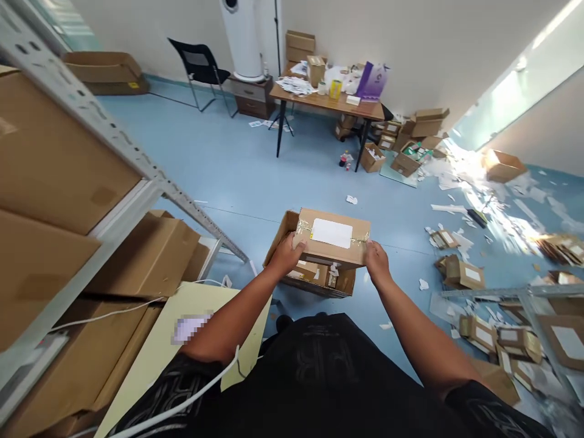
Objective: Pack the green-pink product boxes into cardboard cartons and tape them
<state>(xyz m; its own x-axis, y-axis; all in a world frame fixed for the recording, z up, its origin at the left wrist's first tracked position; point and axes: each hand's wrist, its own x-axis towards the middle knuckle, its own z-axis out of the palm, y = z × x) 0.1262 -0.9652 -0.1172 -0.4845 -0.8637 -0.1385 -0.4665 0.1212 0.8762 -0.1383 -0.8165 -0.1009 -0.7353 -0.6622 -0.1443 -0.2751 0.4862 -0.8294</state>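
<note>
Between my two hands I hold a taped cardboard box (314, 250) with a white label (332, 233) on its top. My left hand (286, 255) grips its left end, thumb on the upper edge. At the opposite end, my right hand (377, 261) is closed on the right side; its fingertips are partly hidden. Below the held box stands a larger open carton (319, 289) on the floor, with several smaller boxes (305, 268) inside. The held box covers part of that carton's opening.
Metal shelving (150, 164) with big cartons rises on my left, beside a pale yellow tabletop (210, 298). A wooden desk (328, 103) and black chair (201, 67) stand at the back. Boxes and paper scraps (460, 243) litter the floor at right, near another metal rack (524, 292).
</note>
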